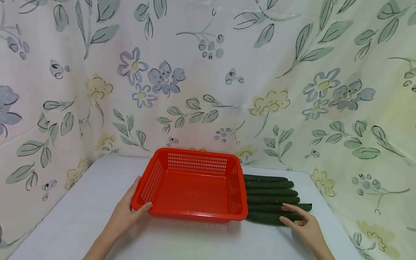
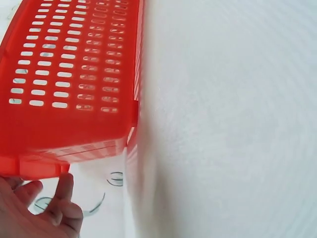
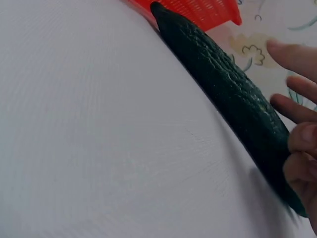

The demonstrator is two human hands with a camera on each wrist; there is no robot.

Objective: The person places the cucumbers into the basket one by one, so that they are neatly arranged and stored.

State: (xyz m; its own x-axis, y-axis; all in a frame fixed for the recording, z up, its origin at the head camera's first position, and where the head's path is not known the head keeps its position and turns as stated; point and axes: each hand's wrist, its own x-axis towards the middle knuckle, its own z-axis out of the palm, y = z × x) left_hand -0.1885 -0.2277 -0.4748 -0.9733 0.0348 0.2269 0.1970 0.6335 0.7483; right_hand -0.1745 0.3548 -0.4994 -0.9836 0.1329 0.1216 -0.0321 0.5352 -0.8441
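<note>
A red plastic basket with slotted walls stands on the white table, its inside bare. At its left side my left hand grips the rim, thumb over the top and fingers beneath the lip. Several dark green cucumbers lie side by side, partly hidden behind the basket's right wall. Over the right end of the nearest cucumber hovers my right hand, thumb and fingers spread apart. In the right wrist view its fingertips are close beside that wrinkled cucumber.
The white tabletop runs in front of the basket and to its left. A flower-printed cloth hangs behind the table and along both sides, close to the table's edges.
</note>
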